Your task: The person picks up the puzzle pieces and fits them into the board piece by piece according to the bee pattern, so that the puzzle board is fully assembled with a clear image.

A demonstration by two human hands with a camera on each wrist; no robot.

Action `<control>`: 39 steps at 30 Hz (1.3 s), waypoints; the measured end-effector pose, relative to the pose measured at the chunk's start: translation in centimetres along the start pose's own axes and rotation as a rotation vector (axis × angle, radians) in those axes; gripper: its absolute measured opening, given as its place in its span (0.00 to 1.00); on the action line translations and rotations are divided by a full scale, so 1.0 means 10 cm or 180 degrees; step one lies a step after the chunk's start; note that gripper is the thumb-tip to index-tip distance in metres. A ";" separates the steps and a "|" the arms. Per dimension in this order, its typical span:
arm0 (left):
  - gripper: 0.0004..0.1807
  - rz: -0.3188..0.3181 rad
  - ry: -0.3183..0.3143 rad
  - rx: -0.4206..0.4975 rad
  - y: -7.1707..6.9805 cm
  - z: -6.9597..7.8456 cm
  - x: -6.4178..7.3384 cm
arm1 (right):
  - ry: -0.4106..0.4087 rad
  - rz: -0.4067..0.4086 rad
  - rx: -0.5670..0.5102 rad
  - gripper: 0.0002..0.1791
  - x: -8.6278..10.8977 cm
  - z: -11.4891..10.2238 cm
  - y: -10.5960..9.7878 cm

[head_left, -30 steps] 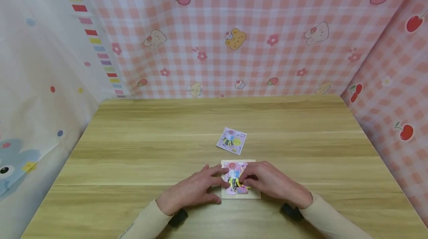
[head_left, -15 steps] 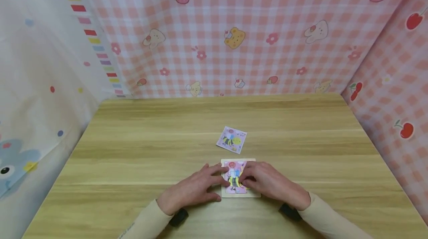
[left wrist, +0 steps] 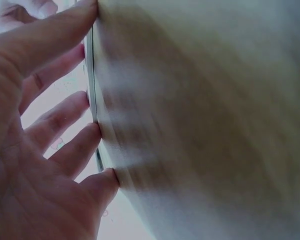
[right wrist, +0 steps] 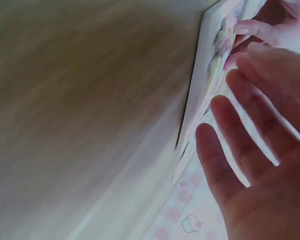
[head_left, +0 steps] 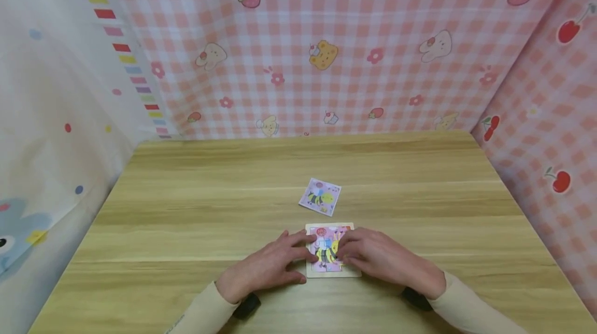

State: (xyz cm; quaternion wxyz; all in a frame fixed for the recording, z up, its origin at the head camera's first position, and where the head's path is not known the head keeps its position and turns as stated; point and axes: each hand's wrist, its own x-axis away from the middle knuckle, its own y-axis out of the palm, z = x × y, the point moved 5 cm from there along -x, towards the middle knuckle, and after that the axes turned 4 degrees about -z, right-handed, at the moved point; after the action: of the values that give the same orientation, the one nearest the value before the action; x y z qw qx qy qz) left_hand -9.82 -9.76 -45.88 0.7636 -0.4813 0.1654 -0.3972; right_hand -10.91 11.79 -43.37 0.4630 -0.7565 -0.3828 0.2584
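Note:
A wooden jigsaw puzzle [head_left: 323, 275] with a bee picture in a pale frame lies flat on the table. My left hand [head_left: 272, 261] rests at its left side with fingers spread, two fingertips over the frame and picture edge. From the right, my right hand [head_left: 380, 256] reaches over the board. Its thumb and index finger come together at a puzzle piece by the bee's head, and the hand hides most of the puzzle's right side. In the right wrist view, the other fingers [right wrist: 220, 150] of that hand stretch out beside the board's edge [right wrist: 192, 95].
A square picture card [head_left: 320, 197] with the same bee lies turned a little, just behind the puzzle. The wood-grain table [head_left: 210, 194] meets a pink checked curtain [head_left: 289, 64] at the back, with more cloth on both sides.
The lower pieces now sit closer together, and more of the bee's yellow head shows. My right hand has shifted slightly at the board, while the left stays in place.

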 end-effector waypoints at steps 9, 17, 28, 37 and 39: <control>0.21 -0.0048 -0.0046 0.0054 0.00 0.00 -0.01 | -0.0396 -0.0053 0.0329 0.12 0.12 -0.01 0.04; 0.28 -0.0080 0.0082 -0.0103 -0.01 0.03 -0.02 | -0.0460 -0.0094 0.0491 0.15 0.14 0.00 0.08; 0.28 -0.0182 0.0177 -0.0478 -0.05 0.11 -0.03 | -0.0478 -0.0104 0.0510 0.16 0.14 -0.01 0.07; 0.28 -0.0106 0.0262 -0.0816 -0.06 0.17 -0.05 | -0.0355 -0.0244 0.0478 0.17 0.15 -0.02 0.07; 0.28 -0.0100 0.0257 -0.0907 -0.06 0.17 -0.06 | -0.0358 -0.0238 0.0504 0.17 0.14 -0.03 0.07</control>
State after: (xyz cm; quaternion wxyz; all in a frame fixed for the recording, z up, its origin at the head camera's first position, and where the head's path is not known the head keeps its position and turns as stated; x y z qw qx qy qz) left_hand -9.34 -8.41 -44.59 0.6740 -0.5710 0.2432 -0.4007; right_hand -9.64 12.63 -43.94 0.5084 -0.6870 -0.4146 0.3125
